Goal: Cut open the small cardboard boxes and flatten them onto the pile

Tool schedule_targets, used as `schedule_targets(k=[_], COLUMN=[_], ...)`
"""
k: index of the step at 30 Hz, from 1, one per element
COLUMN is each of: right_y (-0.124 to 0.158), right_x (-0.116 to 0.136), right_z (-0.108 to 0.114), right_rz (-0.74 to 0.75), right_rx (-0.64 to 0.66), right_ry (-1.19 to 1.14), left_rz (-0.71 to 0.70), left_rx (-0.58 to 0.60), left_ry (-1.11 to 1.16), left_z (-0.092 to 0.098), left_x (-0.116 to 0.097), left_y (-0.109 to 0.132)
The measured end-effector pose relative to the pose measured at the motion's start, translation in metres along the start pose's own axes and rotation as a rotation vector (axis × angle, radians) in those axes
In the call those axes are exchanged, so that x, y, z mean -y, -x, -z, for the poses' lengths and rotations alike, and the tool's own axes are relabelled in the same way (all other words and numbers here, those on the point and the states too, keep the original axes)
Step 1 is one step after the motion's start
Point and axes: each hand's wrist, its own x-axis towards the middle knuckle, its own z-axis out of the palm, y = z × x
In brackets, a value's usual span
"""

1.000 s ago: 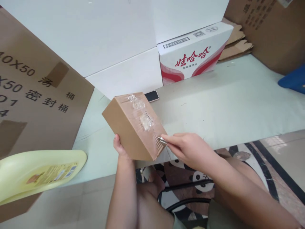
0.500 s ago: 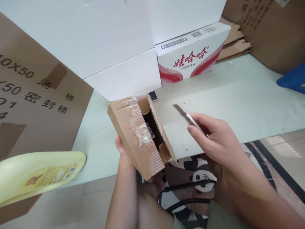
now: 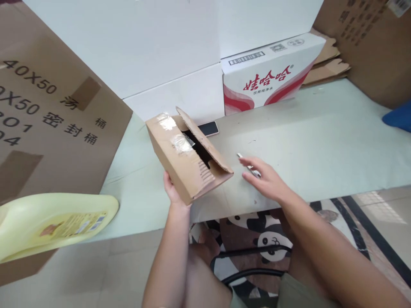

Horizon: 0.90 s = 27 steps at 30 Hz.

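A brown cardboard box (image 3: 173, 154) stands tilted above the table, with wrinkled clear tape on its side. Its torn flap (image 3: 208, 141) hangs partly raised over a dark gap; the contents are hidden. My left hand (image 3: 173, 190) grips the box from the lower left, its other fingers out of sight behind it. Right of the box, my right hand (image 3: 263, 177) is low over the table with thumb and forefinger apart. A utility knife (image 3: 239, 155) lies beneath those fingers, partly covered by them.
A phone (image 3: 208, 128) lies behind the box on the pale table (image 3: 321, 145). White cartons (image 3: 173, 47) and a red-and-white water carton (image 3: 269, 85) line the back. A large brown carton (image 3: 64, 111) and a yellow bottle (image 3: 58, 222) are at left, something blue (image 3: 398, 115) at right.
My right hand has lowered the knife toward the table, and its fingers have spread. My left hand has raised and turned the box; its flap now leans further over the opening.
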Motion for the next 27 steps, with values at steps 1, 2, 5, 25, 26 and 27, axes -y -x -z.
schedule_targets(k=[1, 2, 5, 25, 26, 27], right_y=[0.002, 0.004, 0.007, 0.017, 0.017, 0.017], right_x=[0.006, 0.010, 0.016, 0.014, 0.015, 0.015], right_z=[-0.003, -0.006, -0.017, -0.048, -0.049, -0.049], right_rz=[0.058, 0.100, 0.105, 0.526, 0.534, 0.544], right_rx=[0.054, 0.094, 0.050, -0.252, -0.226, -0.204], right_ry=[-0.141, -0.247, -0.373, -0.039, -0.030, -0.027], left_rz=[0.011, 0.034, 0.111, -0.739, -0.714, -0.689], left_rx=[-0.018, -0.040, -0.085, -0.005, -0.038, -0.066], left_ry=[0.010, 0.002, -0.118, -0.877, -0.872, -0.866], left_z=[0.000, 0.000, -0.001, -0.041, -0.041, -0.040], left_x=[0.001, 0.004, 0.013, 0.019, 0.016, 0.013], left_y=[0.002, 0.003, 0.004, 0.023, 0.022, 0.021])
